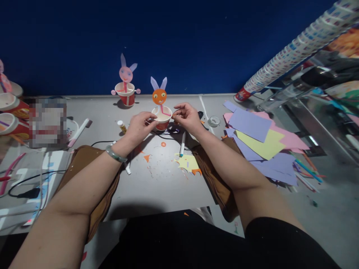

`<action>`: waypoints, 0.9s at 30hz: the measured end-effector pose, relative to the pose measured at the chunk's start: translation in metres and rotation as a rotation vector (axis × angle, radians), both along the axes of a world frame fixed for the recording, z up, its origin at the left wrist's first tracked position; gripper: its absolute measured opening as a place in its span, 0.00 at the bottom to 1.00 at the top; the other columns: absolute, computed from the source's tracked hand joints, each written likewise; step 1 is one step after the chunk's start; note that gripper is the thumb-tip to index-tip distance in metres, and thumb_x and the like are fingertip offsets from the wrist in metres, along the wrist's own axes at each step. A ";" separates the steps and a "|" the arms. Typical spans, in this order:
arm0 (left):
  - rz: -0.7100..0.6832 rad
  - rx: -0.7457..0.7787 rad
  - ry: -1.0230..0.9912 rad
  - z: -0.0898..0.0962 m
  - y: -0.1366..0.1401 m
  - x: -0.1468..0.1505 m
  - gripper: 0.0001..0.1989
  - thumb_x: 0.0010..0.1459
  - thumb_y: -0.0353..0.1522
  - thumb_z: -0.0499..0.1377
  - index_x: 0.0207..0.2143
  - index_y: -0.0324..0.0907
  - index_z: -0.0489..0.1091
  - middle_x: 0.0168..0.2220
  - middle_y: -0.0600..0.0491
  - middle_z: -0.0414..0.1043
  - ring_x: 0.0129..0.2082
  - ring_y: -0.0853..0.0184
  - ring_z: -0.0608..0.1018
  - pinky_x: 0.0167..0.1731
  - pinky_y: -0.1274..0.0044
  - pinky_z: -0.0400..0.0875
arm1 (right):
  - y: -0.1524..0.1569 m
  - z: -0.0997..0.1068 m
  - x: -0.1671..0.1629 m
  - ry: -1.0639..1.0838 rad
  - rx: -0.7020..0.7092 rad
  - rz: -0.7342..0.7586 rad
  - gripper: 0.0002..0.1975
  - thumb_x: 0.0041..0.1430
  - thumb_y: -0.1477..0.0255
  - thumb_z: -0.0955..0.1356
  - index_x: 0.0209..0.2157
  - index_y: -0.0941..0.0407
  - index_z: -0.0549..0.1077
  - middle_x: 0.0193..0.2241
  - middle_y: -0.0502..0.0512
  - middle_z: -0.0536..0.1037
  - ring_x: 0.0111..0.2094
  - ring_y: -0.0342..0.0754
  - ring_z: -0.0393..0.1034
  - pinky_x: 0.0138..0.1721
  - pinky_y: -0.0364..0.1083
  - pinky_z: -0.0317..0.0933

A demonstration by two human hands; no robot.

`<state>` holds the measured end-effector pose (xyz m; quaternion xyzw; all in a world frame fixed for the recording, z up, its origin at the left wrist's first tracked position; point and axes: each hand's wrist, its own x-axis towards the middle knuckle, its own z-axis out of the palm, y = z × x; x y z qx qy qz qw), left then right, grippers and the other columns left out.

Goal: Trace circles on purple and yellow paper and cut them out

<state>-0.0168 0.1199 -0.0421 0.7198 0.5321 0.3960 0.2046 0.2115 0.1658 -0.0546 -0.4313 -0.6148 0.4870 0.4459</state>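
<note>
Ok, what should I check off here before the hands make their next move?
1. Orange-faced cup upright: ok.
2. Left hand at the cup's left side: ok.
3. Right hand gripping the cup: cannot tell; its fingertips are by the right rim.
4. Pink-faced cup standing apart: ok.
5. Work surface free of offcuts: not ok; orange scraps and cut yellow paper lie there.
6. Marker capped: cannot tell.

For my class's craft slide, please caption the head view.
Left hand and right hand flank a cup with an orange rabbit face.
</note>
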 end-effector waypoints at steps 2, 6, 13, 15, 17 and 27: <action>0.000 -0.002 0.011 0.000 0.000 0.000 0.08 0.58 0.34 0.63 0.39 0.42 0.79 0.40 0.50 0.82 0.32 0.68 0.78 0.38 0.74 0.76 | 0.000 0.001 0.002 0.005 -0.006 0.014 0.26 0.45 0.60 0.78 0.42 0.51 0.67 0.29 0.46 0.77 0.22 0.40 0.69 0.26 0.43 0.64; 0.004 -0.011 0.021 0.000 0.001 -0.001 0.08 0.58 0.34 0.63 0.40 0.41 0.79 0.40 0.49 0.81 0.33 0.68 0.78 0.39 0.74 0.76 | 0.000 0.002 0.005 0.007 -0.019 0.027 0.27 0.43 0.64 0.79 0.43 0.52 0.68 0.31 0.47 0.79 0.23 0.40 0.70 0.26 0.42 0.65; 0.001 -0.019 0.017 0.001 0.001 -0.001 0.08 0.58 0.34 0.64 0.39 0.42 0.79 0.40 0.50 0.82 0.33 0.67 0.79 0.39 0.74 0.76 | 0.000 0.000 0.005 -0.015 -0.060 0.009 0.22 0.39 0.62 0.81 0.35 0.54 0.75 0.31 0.50 0.81 0.26 0.44 0.73 0.29 0.45 0.71; 0.003 -0.015 0.024 0.000 0.000 0.000 0.07 0.59 0.34 0.64 0.39 0.42 0.79 0.40 0.50 0.82 0.33 0.68 0.79 0.39 0.74 0.76 | 0.000 0.001 0.004 -0.049 -0.041 0.017 0.19 0.42 0.60 0.80 0.32 0.55 0.76 0.28 0.50 0.80 0.25 0.44 0.72 0.27 0.45 0.70; 0.003 -0.016 0.027 0.001 0.000 0.000 0.07 0.59 0.33 0.64 0.39 0.42 0.79 0.40 0.50 0.81 0.34 0.68 0.79 0.39 0.74 0.76 | -0.001 0.003 0.004 -0.086 -0.011 0.015 0.17 0.44 0.59 0.79 0.30 0.55 0.76 0.24 0.49 0.78 0.24 0.43 0.70 0.26 0.45 0.68; 0.001 -0.013 0.006 0.001 0.000 0.000 0.06 0.57 0.32 0.65 0.38 0.42 0.79 0.39 0.50 0.82 0.33 0.68 0.79 0.38 0.74 0.75 | -0.005 0.005 0.001 -0.181 0.063 -0.050 0.12 0.50 0.61 0.75 0.25 0.55 0.75 0.20 0.48 0.75 0.22 0.43 0.67 0.26 0.44 0.62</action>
